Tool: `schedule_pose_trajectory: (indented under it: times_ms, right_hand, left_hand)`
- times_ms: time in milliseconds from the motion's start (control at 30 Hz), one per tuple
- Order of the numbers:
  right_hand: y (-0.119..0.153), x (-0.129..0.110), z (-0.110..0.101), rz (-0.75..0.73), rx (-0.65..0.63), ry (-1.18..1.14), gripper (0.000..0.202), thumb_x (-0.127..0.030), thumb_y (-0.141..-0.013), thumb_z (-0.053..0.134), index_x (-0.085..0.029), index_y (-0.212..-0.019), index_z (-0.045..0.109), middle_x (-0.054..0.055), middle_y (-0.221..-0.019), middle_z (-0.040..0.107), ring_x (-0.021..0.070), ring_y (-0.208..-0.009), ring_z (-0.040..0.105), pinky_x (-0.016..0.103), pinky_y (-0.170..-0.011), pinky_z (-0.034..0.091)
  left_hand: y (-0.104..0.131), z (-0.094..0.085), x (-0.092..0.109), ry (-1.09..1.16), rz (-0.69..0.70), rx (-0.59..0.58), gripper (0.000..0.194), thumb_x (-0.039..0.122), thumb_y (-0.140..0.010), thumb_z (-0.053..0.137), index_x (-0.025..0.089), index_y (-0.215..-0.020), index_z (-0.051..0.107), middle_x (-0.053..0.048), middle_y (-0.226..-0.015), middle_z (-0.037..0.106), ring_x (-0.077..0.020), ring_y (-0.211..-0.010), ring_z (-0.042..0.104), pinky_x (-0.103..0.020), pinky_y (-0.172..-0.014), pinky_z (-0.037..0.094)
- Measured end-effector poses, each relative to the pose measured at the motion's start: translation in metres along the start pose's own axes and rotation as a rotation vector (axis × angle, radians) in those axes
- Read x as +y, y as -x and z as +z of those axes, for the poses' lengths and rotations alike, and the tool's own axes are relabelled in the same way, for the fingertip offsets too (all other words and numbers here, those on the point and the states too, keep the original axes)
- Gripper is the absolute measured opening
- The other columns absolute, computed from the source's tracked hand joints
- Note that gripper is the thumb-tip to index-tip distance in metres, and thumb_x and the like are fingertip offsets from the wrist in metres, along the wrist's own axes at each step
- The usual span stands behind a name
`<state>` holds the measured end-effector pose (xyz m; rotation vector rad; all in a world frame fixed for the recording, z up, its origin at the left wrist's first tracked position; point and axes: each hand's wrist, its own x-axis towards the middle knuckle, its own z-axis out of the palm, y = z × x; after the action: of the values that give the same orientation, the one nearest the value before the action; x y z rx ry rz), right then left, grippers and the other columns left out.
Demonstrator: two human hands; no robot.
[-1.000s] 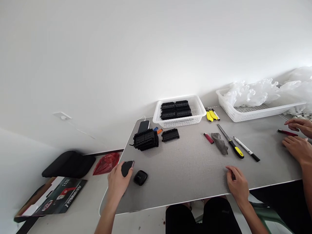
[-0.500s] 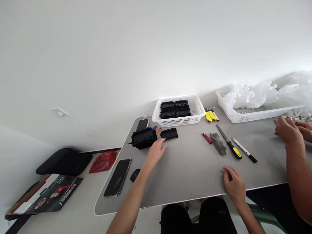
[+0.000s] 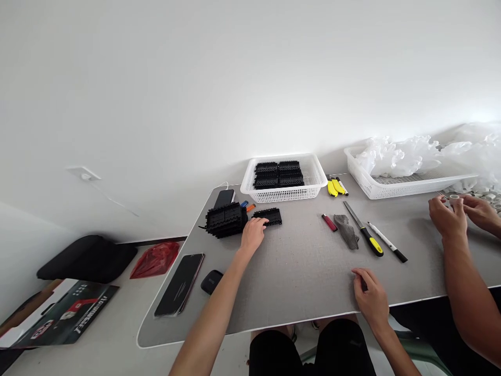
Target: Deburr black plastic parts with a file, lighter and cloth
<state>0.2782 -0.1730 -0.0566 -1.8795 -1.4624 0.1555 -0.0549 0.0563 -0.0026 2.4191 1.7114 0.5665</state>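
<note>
Black ridged piece [image 3: 274, 215], lying flat, on grey table [image 3: 305, 271]

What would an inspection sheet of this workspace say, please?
Surface: white-edged grey tabletop.
Job's things: stack of black ridged pieces, one loose piece, more in the white basket.
Clutter: large phone, black case, red lighter, grey cloth, file, marker.
Hands: left hand at the loose piece; right hand near the front edge, fingers curled, contents not visible.
Cables: white cable behind the back phone, another from the wall socket.
Surroundings: red bag and printed box at left; another person's hands at right, holding a small white part.
</note>
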Motion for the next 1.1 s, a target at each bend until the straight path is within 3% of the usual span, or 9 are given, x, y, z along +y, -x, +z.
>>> schedule_pose_trajectory:
  times_ms: [167, 300, 433, 600, 700, 800, 867, 1000, 1100]
  right_hand:
    - [-0.010, -0.016, -0.009, -0.002, -0.016, -0.169, 0.030, -0.037, -0.092, 0.043, -0.021, -0.095, 0.068, 0.009, -0.100, 0.068, 0.0212, -0.082, 0.063, 0.033, -0.072, 0.051]
    - [-0.048, -0.055, -0.007, -0.029, -0.077, -0.397, 0.028, -0.038, -0.091, 0.046, -0.021, -0.091, 0.069, 0.009, -0.096, 0.069, 0.0206, -0.084, 0.063, 0.032, -0.075, 0.050]
    - [-0.103, -0.100, 0.023, -0.040, -0.241, -0.551, 0.036, -0.043, -0.089, 0.046, -0.019, -0.104, 0.068, 0.009, -0.095, 0.069, 0.0207, -0.083, 0.062, 0.030, -0.070, 0.049]
    - [-0.138, -0.120, 0.072, -0.071, -0.495, -0.685, 0.040, -0.048, -0.088, 0.044, -0.018, -0.095, 0.068, 0.000, -0.063, 0.056, 0.0132, -0.054, 0.046, 0.025, -0.050, 0.035]
    - [-0.142, -0.114, 0.086, -0.028, -0.499, -0.820, 0.038, -0.048, -0.084, 0.047, -0.017, -0.091, 0.067, -0.001, -0.062, 0.052, 0.0099, -0.049, 0.037, 0.023, -0.046, 0.027]
    - [-0.143, -0.108, 0.086, -0.004, -0.500, -0.873, 0.036, -0.047, -0.083, 0.049, -0.016, -0.090, 0.066, -0.002, -0.061, 0.049, 0.0087, -0.048, 0.034, 0.023, -0.045, 0.026]
    - [-0.145, -0.109, 0.083, -0.029, -0.502, -0.852, 0.035, -0.045, -0.084, 0.049, -0.016, -0.092, 0.066, -0.002, -0.061, 0.049, 0.0089, -0.048, 0.036, 0.023, -0.045, 0.028]
    - [-0.152, -0.116, 0.071, -0.187, -0.510, -0.619, 0.034, -0.043, -0.090, 0.045, -0.016, -0.083, 0.066, -0.002, -0.056, 0.051, 0.0111, -0.049, 0.045, 0.024, -0.048, 0.036]
    - [-0.162, -0.106, 0.047, -0.336, -0.169, -0.359, 0.033, -0.043, -0.092, 0.048, -0.017, -0.088, 0.069, 0.003, -0.072, 0.063, 0.0147, -0.064, 0.057, 0.027, -0.060, 0.047]
  left_hand:
    - [0.024, -0.004, 0.009, 0.029, 0.058, 0.101, 0.033, 0.008, -0.089, 0.043, 0.020, -0.108, 0.067, -0.009, -0.102, 0.070, -0.0272, -0.100, 0.060, -0.044, -0.088, 0.047]
    - [0.043, -0.001, 0.025, 0.064, 0.192, 0.292, 0.029, 0.013, -0.091, 0.044, 0.021, -0.107, 0.067, -0.008, -0.098, 0.070, -0.0257, -0.095, 0.062, -0.043, -0.085, 0.049]
    - [0.053, 0.004, 0.044, 0.075, 0.338, 0.375, 0.032, 0.012, -0.093, 0.043, 0.022, -0.112, 0.066, -0.008, -0.099, 0.070, -0.0233, -0.096, 0.062, -0.040, -0.085, 0.049]
    - [0.061, 0.011, 0.055, 0.099, 0.468, 0.360, 0.036, 0.011, -0.093, 0.042, 0.026, -0.118, 0.063, -0.007, -0.101, 0.069, -0.0227, -0.100, 0.061, -0.039, -0.087, 0.049]
    - [0.063, 0.014, 0.059, 0.209, 0.348, 0.366, 0.032, 0.023, -0.091, 0.053, 0.028, -0.122, 0.060, -0.009, -0.111, 0.062, -0.0258, -0.110, 0.056, -0.045, -0.096, 0.045]
    - [0.063, 0.014, 0.064, 0.500, 0.045, 0.382, 0.077, 0.041, -0.078, 0.070, 0.025, -0.144, 0.033, -0.016, -0.135, 0.045, -0.0329, -0.125, 0.046, -0.053, -0.100, 0.042]
    - [0.063, 0.014, 0.068, 0.815, -0.050, 0.225, 0.089, 0.043, -0.079, 0.069, 0.024, -0.148, 0.015, -0.018, -0.132, 0.048, -0.0303, -0.118, 0.054, -0.049, -0.093, 0.049]
    - [0.063, 0.012, 0.076, 1.285, -0.130, -0.020, 0.065, 0.040, -0.081, 0.067, 0.020, -0.133, 0.032, -0.008, -0.096, 0.063, -0.0222, -0.081, 0.067, -0.034, -0.064, 0.056]
    - [0.063, 0.012, 0.079, 1.385, -0.192, 0.040, 0.053, 0.034, -0.076, 0.072, 0.019, -0.117, 0.044, -0.007, -0.096, 0.064, -0.0210, -0.079, 0.068, -0.032, -0.063, 0.056]
